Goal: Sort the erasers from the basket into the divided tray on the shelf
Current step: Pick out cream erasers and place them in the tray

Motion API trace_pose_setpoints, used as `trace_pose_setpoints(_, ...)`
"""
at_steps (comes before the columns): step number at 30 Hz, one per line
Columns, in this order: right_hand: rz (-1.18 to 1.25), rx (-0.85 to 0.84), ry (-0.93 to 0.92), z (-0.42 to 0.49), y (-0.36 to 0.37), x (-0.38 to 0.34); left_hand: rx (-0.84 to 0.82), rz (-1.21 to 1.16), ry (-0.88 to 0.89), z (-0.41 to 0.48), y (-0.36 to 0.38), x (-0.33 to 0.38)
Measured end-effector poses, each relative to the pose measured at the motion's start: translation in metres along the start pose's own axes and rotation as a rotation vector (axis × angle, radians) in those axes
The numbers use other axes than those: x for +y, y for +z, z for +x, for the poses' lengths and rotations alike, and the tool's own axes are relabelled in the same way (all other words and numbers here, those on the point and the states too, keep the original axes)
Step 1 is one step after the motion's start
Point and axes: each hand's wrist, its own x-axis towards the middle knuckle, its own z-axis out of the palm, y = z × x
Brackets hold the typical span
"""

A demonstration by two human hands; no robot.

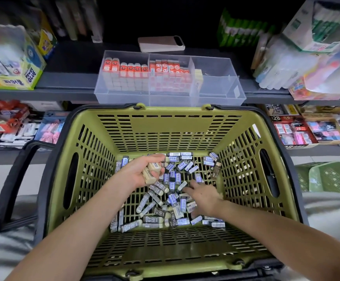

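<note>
A green slotted basket (pixel 171 126) stands below the shelf, its floor strewn with several small erasers (pixel 172 177) in grey, blue-white and cream sleeves. My left hand (pixel 138 173) hovers inside the basket and grips a few cream erasers (pixel 152 171). My right hand (pixel 202 192) reaches palm down with spread fingers onto the loose pile. On the shelf above, the clear divided tray (pixel 222 84) holds rows of red-sleeved erasers (pixel 128 67) in its left and middle sections, and a few cream ones (pixel 198 77) by a divider; its right sections look bare.
A phone (pixel 161 44) lies behind the tray on the dark shelf (pixel 67 82). Glue boxes (pixel 10 63) stand at left, packaged stationery (pixel 299 63) at right. The lower shelf holds more eraser packs (pixel 299 132). The basket's black handle (pixel 10 187) hangs left; a green crate (pixel 321 177) sits on the floor.
</note>
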Motion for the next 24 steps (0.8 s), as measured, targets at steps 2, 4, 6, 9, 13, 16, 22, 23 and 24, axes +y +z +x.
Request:
trace_pose_setpoints(2,0.026,0.063,-0.034,-0.001,0.001,0.003,-0.001,0.0,0.005,-0.002,0.0,0.001)
trace_pose_setpoints(4,0.069,0.103,-0.051,-0.002,-0.001,0.006,0.007,0.008,0.002,-0.003,0.0,0.001)
trace_pose_setpoints(6,0.166,0.158,-0.031,-0.003,-0.003,0.01,0.014,0.052,0.009,-0.005,0.002,0.001)
trace_pose_setpoints(9,0.221,0.223,-0.049,-0.003,-0.007,0.014,0.054,0.303,0.047,-0.005,0.005,-0.001)
trace_pose_setpoints(13,0.148,0.159,-0.055,0.005,-0.011,0.013,0.106,0.423,0.075,0.0,0.005,-0.009)
trace_pose_setpoints(16,0.176,0.157,-0.044,0.01,-0.013,0.014,0.107,0.429,0.065,0.001,0.004,-0.008)
trace_pose_setpoints(22,0.361,0.197,0.016,0.01,-0.014,0.016,0.108,0.603,0.107,0.002,0.001,-0.014)
trace_pose_setpoints(23,0.434,0.213,0.024,0.009,-0.017,0.016,0.116,0.659,0.124,0.001,0.002,-0.015)
trace_pose_setpoints(24,0.503,0.231,0.025,0.007,-0.022,0.016,0.121,0.703,0.128,0.0,0.004,-0.017)
